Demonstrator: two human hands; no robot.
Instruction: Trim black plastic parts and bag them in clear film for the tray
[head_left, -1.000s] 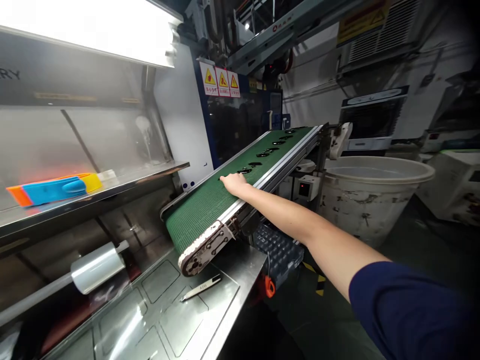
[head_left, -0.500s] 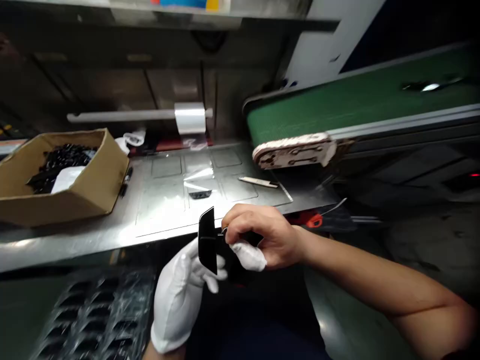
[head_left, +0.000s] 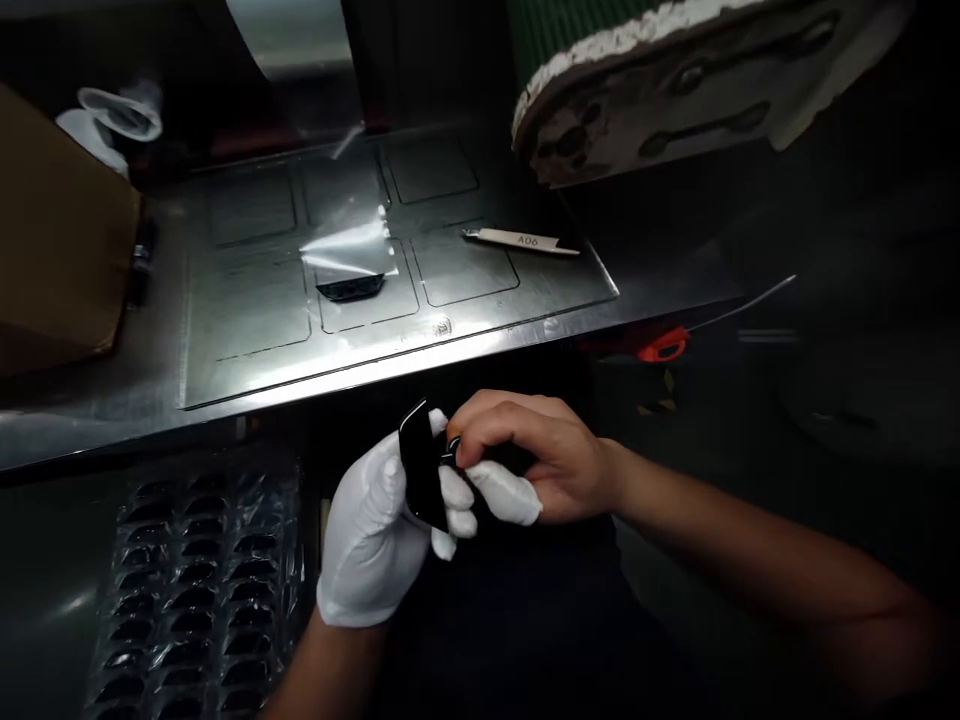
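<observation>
My left hand [head_left: 375, 540], in a white glove, holds a glossy black plastic part [head_left: 422, 468] upright below the steel table's [head_left: 247, 360] front edge. My bare right hand [head_left: 540, 450] pinches the same part from the right, fingertips against its edge and against my gloved fingers. On the table, another black part [head_left: 350, 289] lies under a sheet of clear film [head_left: 349, 245].
A cardboard box [head_left: 60, 250] stands at the table's left. A white-handled tool [head_left: 521, 241] lies near the conveyor's end roller [head_left: 675, 90]. A tray of black parts in clear wrap [head_left: 195, 590] sits low at the left. An orange-handled tool [head_left: 664, 346] hangs under the table edge.
My right hand left the green belt and came down to meet my gloved left hand on a black part. The view has dropped and moved closer to the table.
</observation>
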